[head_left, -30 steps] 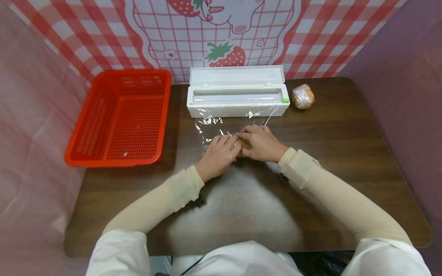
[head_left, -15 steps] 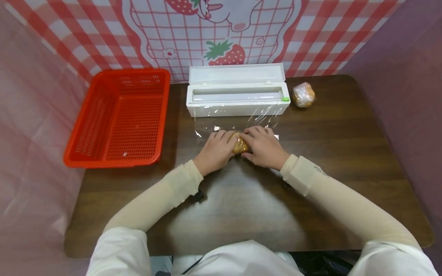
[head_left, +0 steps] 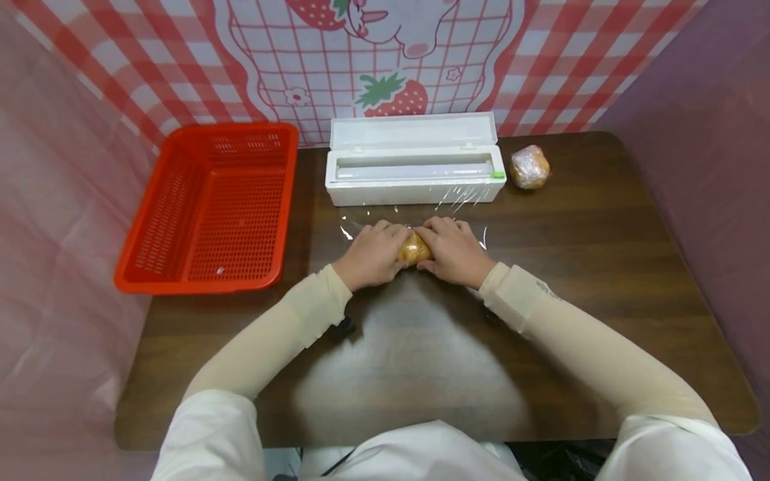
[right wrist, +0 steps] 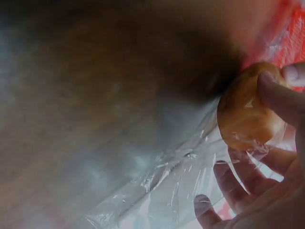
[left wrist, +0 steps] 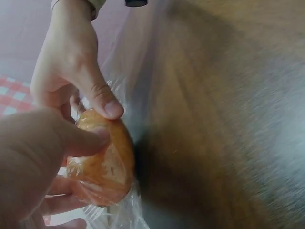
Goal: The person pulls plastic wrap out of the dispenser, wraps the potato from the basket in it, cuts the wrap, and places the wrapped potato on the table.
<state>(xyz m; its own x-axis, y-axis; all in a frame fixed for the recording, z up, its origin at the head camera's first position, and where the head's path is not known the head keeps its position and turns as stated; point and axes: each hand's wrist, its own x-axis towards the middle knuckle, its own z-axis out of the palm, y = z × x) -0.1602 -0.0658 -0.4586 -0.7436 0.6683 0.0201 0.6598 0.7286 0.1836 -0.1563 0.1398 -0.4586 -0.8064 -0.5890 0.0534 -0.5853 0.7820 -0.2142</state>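
Film (head_left: 463, 198) stretching from the dispenser (head_left: 415, 175) could bunch or tear. Both grips, left hand (head_left: 369, 255) and right hand (head_left: 455, 252), pinch the bun (head_left: 414, 248) mid-bench, toward the far edge; an uneven pull would leave it half-wrapped.

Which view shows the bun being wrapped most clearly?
The left wrist view: the bun fills the frame's left, film over its crust, pinched by the left hand and right hand. The right wrist view shows it at the frame's edge, with loose film. The head view shows only a sliver between the hands.
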